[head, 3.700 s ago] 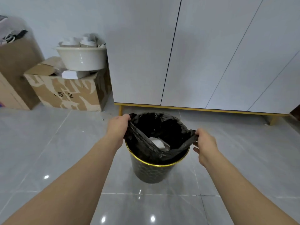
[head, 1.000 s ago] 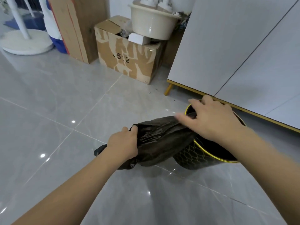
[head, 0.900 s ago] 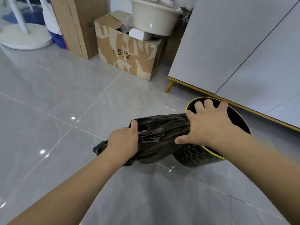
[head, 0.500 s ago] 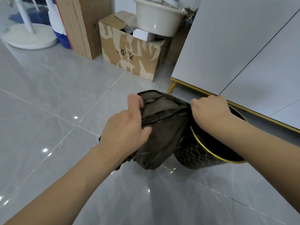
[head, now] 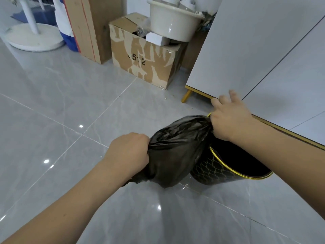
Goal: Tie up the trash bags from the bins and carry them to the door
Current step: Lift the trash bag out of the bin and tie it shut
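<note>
A black trash bag (head: pixel 174 152) hangs just above the floor, left of a black bin (head: pixel 228 166) with a gold rim and gold net pattern. My left hand (head: pixel 130 152) grips the bag's left part in a fist. My right hand (head: pixel 228 120) pinches the bag's right end over the bin's rim, with some fingers spread out. The bag is stretched between both hands. The bin's inside looks dark and bare.
White cabinet doors (head: pixel 263 59) on gold legs stand right behind the bin. A torn cardboard box (head: pixel 146 59) with a cream basin (head: pixel 172 23) on it stands at the back. A tall carton (head: pixel 93 27) and a white fan base (head: pixel 33 39) are at the back left. Grey glossy tiles lie to the left.
The bag has come out of the bin and been gathered. In the last half second my hands moved apart, stretching the bag sideways; the left dropped lower, the right moved toward the cabinet.
</note>
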Motion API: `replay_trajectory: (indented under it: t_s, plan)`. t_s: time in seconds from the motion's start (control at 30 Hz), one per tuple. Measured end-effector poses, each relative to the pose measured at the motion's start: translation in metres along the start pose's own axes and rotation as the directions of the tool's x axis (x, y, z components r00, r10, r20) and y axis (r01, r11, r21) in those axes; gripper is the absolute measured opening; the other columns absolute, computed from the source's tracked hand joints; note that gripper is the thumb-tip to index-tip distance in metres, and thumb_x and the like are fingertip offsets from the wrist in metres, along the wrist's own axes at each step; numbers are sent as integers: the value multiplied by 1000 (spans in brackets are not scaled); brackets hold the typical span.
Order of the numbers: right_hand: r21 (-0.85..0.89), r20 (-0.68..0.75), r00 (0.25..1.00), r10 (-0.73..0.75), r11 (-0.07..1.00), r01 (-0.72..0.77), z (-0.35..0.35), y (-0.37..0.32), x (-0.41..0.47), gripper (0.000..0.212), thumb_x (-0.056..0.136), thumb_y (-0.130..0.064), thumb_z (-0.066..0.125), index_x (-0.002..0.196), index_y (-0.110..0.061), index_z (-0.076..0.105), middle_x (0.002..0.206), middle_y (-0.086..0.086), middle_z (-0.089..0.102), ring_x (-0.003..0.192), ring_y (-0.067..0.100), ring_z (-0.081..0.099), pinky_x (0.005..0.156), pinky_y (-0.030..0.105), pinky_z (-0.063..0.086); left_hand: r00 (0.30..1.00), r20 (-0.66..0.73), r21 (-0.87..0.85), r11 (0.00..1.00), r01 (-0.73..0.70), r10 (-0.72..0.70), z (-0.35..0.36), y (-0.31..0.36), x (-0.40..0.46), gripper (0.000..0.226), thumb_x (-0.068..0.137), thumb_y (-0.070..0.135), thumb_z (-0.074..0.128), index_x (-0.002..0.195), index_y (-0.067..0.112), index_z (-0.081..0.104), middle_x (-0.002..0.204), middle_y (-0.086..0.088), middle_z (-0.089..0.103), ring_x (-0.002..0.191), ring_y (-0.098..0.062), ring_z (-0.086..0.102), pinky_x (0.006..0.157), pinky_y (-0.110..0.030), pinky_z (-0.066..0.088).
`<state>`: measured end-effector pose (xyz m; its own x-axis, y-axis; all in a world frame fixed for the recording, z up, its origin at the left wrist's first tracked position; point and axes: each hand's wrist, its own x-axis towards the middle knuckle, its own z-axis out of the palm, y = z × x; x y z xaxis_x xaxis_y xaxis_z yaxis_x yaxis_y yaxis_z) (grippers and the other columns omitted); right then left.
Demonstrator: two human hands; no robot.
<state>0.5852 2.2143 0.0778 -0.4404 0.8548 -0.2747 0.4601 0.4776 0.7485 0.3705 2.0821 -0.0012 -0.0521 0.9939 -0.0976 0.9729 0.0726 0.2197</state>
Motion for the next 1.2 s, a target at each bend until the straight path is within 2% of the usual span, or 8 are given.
replay_trajectory:
  t_s: [0.1,0.23,0.53,0.7,0.8,0.97,1.1,1.2]
  plan:
    - [234,-234,966,-113,958,169,-9,-12,0,111,71,-33,65,151,-26,-11,154,15,24,135,34,35,117,53,14,988,-150,-2,1000,-29,28,-3,-1,1,14,81,15,46,76,22,36,67,5,43,59,-25,44,44,-31,17]
    - [381,-258,932,-255,859,341,-7,-41,3,120,68,-40,63,146,-31,-27,132,6,51,126,30,45,118,50,11,969,-216,-57,989,-134,119,-6,0,-1,23,82,16,47,79,23,26,58,3,39,46,-20,36,43,-31,17]
    - [585,-189,949,-252,748,315,22,-71,36,101,78,-47,67,153,-36,0,161,6,-7,147,29,-9,119,48,-5,929,-156,-155,920,-359,336,-20,-28,-6,31,76,15,50,64,28,25,65,8,40,56,-17,40,51,-31,32]
    - [823,-193,937,-290,472,315,9,-80,50,54,87,-18,57,136,-35,43,129,-1,56,126,20,44,117,45,13,858,-352,-158,880,-449,375,-30,-43,1,29,66,7,56,64,25,34,84,9,44,56,-13,32,44,-22,29]
    - [760,-205,932,-299,552,344,2,-83,58,15,89,-10,46,93,-17,59,102,4,62,102,25,55,96,40,39,854,-368,-84,901,-425,368,-31,-47,10,31,66,3,61,64,21,36,83,6,43,54,-15,33,42,-21,24]
    - [750,-182,978,-102,628,205,-14,-50,71,17,96,-23,34,89,-16,48,82,2,57,81,27,57,62,36,41,898,-324,94,954,-283,299,-42,-55,30,13,80,16,58,75,16,46,75,3,48,52,-27,50,39,-27,22]
    - [601,-208,959,-193,748,281,-17,-45,55,46,88,-57,22,92,-21,48,74,-1,53,62,18,51,56,33,43,990,-131,163,986,-37,59,-42,-47,18,43,71,56,53,78,22,28,55,5,46,43,-16,43,40,-27,23]
    - [511,-16,981,-195,841,176,-5,-72,33,83,74,-83,24,114,-13,46,91,2,48,66,18,46,56,33,42,991,27,316,942,118,-133,-8,-37,-2,54,71,51,56,107,17,36,67,6,48,45,-13,35,42,-25,20]
